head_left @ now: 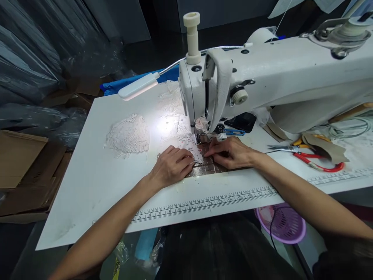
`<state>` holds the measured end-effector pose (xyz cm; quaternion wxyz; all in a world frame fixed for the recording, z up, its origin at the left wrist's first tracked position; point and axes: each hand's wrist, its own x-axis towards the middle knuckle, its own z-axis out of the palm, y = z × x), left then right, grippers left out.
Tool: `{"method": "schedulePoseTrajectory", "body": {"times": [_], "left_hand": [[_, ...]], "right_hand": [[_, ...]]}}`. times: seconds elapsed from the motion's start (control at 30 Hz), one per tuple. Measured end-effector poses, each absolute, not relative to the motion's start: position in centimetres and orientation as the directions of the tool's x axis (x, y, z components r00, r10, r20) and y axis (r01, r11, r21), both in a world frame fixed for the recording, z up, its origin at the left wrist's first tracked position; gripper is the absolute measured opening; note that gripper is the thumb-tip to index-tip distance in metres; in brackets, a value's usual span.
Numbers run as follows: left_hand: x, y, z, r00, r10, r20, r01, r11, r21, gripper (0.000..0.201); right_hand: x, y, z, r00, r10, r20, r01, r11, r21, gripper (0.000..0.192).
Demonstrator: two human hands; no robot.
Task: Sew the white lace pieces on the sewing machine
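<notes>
A white lace piece (196, 149) lies on the metal plate (201, 170) of the white sewing machine (190, 93), its edge under the presser foot (199, 138). My left hand (174, 165) rests on the lace left of the foot, fingers together and bent, thumb close to them, gripping its near side. On the other side, my right hand (231, 152) pinches the lace edge between thumb and forefinger, just in front of the needle area. The fingertips partly cover the cloth. More lace (171, 99) spreads behind, under a bright lamp (140, 86).
A separate lace piece (129, 134) lies left on the white table (84, 186). Red-handled scissors (319, 165), brown card scraps and a black phone-like object (243, 121) are at right. A printed ruler (210, 203) runs along the front edge. Below stands a purple basket (291, 229); cartons (23, 159) stand left.
</notes>
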<state>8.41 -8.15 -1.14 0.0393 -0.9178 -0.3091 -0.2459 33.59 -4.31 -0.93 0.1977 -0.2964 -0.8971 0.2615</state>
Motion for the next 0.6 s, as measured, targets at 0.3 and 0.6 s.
{"method": "schedulePoseTrajectory", "body": {"times": [0.3,0.6], "left_hand": [[9.0,-8.4,-1.4,0.708,0.455,0.54,0.46,-0.877,0.136,0.005],[9.0,-8.4,-1.8,0.706,0.446,0.55,0.475,-0.874,0.099,0.008]], "right_hand": [[32.3,-5.0,-1.6,-0.769,0.613,0.182,0.551,0.78,-0.296,0.039],[32.3,-5.1,-1.8,-0.717,0.655,0.24,0.567,0.747,-0.346,0.038]]}}
